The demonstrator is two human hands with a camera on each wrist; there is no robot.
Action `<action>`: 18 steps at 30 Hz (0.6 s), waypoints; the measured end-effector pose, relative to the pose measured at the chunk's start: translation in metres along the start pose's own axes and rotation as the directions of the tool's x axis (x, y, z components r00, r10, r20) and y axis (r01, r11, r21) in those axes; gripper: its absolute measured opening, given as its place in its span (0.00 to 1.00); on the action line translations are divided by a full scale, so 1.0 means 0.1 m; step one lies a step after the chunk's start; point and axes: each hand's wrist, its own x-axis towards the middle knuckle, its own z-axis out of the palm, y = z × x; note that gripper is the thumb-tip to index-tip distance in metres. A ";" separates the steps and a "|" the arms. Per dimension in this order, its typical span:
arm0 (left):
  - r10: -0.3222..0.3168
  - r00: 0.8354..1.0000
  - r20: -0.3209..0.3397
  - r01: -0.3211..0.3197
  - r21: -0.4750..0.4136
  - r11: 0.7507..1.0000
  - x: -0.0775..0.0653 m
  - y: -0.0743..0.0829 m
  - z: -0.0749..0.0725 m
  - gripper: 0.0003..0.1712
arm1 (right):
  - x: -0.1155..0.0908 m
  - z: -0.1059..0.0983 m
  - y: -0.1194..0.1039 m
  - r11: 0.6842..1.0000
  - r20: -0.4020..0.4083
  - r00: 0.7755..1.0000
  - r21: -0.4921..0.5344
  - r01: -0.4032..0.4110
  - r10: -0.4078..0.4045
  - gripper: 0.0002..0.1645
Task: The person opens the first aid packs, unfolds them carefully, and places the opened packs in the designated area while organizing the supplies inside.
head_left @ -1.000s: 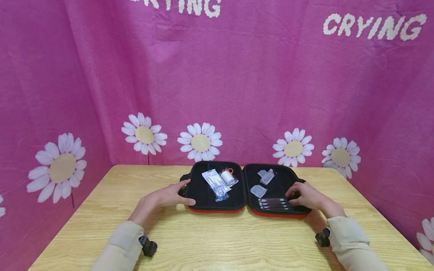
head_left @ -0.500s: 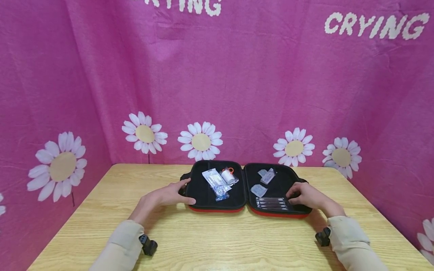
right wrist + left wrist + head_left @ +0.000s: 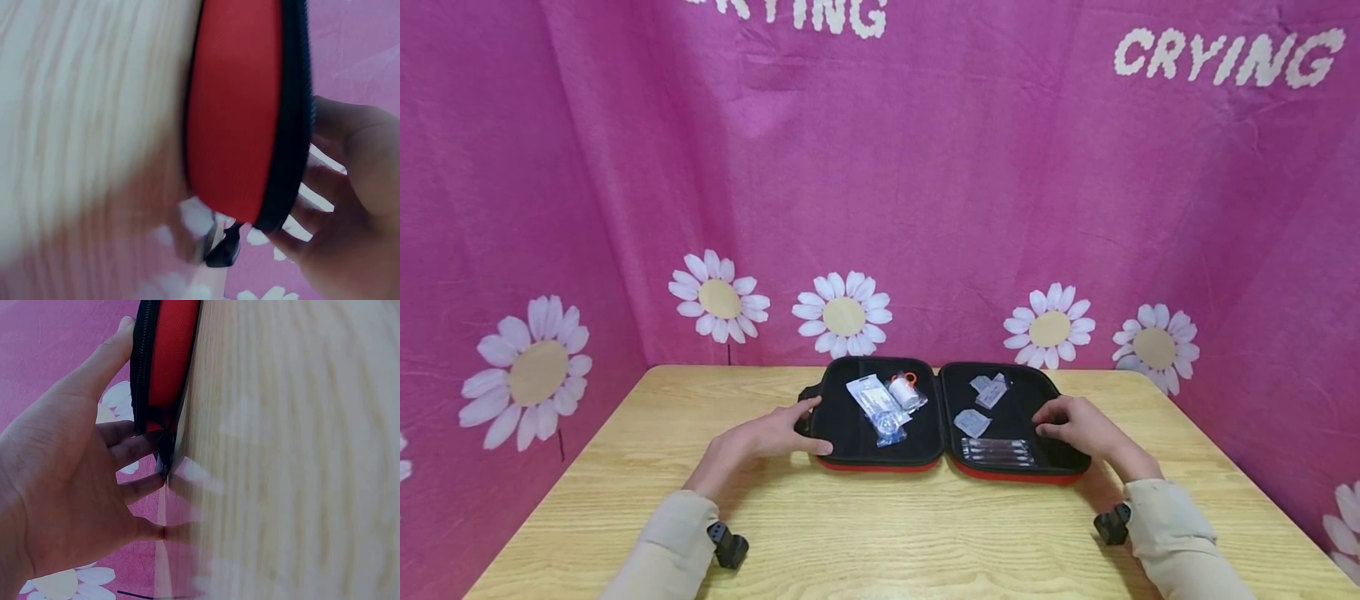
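Observation:
A red and black zip case (image 3: 880, 467) lies unfolded on the wooden table. My left hand (image 3: 771, 433) rests at its left edge, thumb on the near corner of the rim, fingers spread along the side. In the left wrist view those fingers (image 3: 140, 487) reach down beside the zip. Over the right half hovers my right hand (image 3: 1075, 423), fingertips bent and nothing visible between them. Just left of it, a clear packet of cotton swabs (image 3: 997, 452) lies along the near side. Two small clear packets, one lower (image 3: 972, 423) and one upper (image 3: 991, 389), lie behind the swabs.
The left half holds a long white packet (image 3: 871, 393), a wrapped white roll (image 3: 904, 392) by orange loops (image 3: 910, 377), and a blue-and-clear packet (image 3: 889, 427). A pink daisy-print cloth (image 3: 940, 208) hangs behind the table (image 3: 917, 533).
The swab packet has shifted slightly left and lies apart from my right fingers, which have drawn up from it. My left hand has stayed at the case's edge.

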 end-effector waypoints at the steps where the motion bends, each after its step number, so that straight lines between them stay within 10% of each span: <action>1: 0.005 1.000 0.000 -0.005 0.001 1.000 0.00 0.00 0.00 0.59 | 0.01 0.00 -0.02 1.000 -0.018 1.000 -0.005 0.003 -0.003 0.06; 18: 0.022 1.000 0.003 -0.022 0.008 1.000 0.01 -0.02 -0.01 0.59 | 0.31 0.13 -0.59 0.999 -0.159 0.987 0.051 0.007 0.001 0.16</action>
